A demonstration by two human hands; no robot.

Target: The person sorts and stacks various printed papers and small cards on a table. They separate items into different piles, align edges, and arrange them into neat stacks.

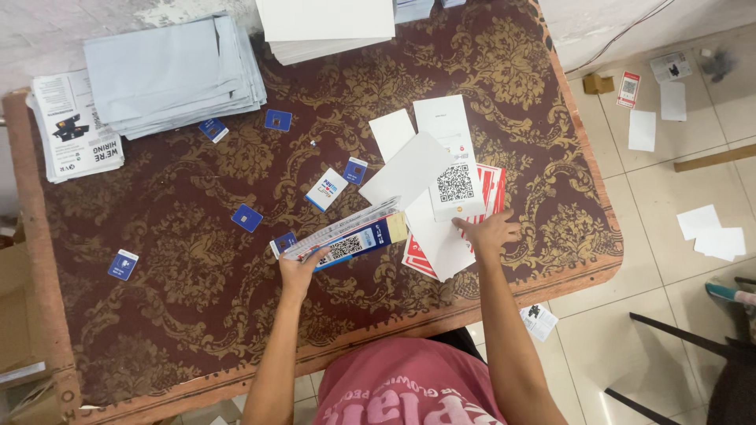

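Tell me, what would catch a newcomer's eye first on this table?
Most striking is the dark red tablecloth with its gold floral pattern. Near the front edge, the left hand grips a long bundle of printed cards, while the right hand presses on a loose pile of white and red sheets. Small blue cards lie scattered about, and a stack of pale grey envelopes sits at the far left corner.
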